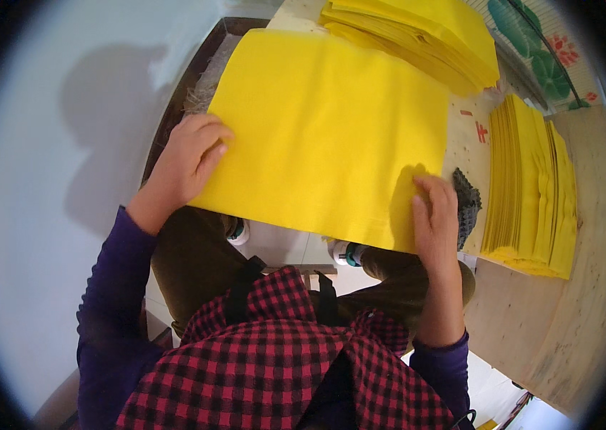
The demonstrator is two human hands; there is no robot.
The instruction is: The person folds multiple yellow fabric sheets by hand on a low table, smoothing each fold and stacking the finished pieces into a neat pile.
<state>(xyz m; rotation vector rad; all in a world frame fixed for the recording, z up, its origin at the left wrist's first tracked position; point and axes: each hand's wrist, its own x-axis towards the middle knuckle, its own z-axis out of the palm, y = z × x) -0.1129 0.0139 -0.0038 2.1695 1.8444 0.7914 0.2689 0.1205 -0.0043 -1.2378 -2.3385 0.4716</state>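
Note:
A wide yellow fabric sheet (317,136) lies spread in front of me, its near edge sticking out over the table edge above my knees. My left hand (192,154) is at the sheet's left edge. Its fingers are loosely bent over the cloth, with a gap between thumb and forefinger. At the lower right corner is my right hand (436,218), thumb and fingers apart, casting a shadow on the yellow surface. Neither hand visibly grips the fabric; contact of the right fingertips is hard to make out.
A thick stack of folded yellow fabric (417,39) lies at the far side. Another yellow stack (528,190) stands to the right on the wooden table (525,315). A dark grey textured cloth (466,204) sits beside my right hand. A white wall (37,215) rises on the left.

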